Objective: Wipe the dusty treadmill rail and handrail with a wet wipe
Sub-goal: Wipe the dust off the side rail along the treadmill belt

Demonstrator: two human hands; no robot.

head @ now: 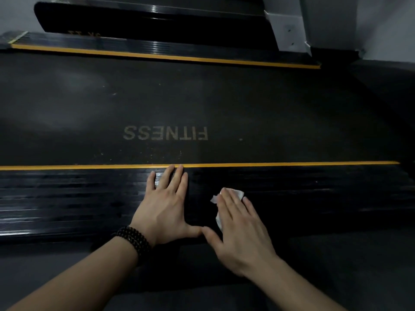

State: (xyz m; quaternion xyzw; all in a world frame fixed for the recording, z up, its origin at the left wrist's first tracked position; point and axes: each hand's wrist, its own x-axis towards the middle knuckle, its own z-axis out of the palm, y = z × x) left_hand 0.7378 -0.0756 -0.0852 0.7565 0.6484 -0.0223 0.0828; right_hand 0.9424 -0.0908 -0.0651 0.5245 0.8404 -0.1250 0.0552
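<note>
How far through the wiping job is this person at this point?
In hand: the right hand presses the wet wipe flat on the near rail, while the left hand rests flat beside it. How much is already clean cannot be judged. Left: the far rail; no handrail is in view.

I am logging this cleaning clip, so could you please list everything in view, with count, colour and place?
Near side rail: one, black, ribbed, under both hands.
Far side rail: one, black, beyond the belt.
Yellow stripes: two, one along the inner edge of each rail.
Belt: one, dark grey, between the rails, printed FITNESS.
Upright post: one, grey, top right.
Wet wipe: one, white, under the right hand.
Bead bracelet: one, black, left wrist.
Left hand: flat on the near rail.
Right hand: flat, pressing the wipe.
</note>
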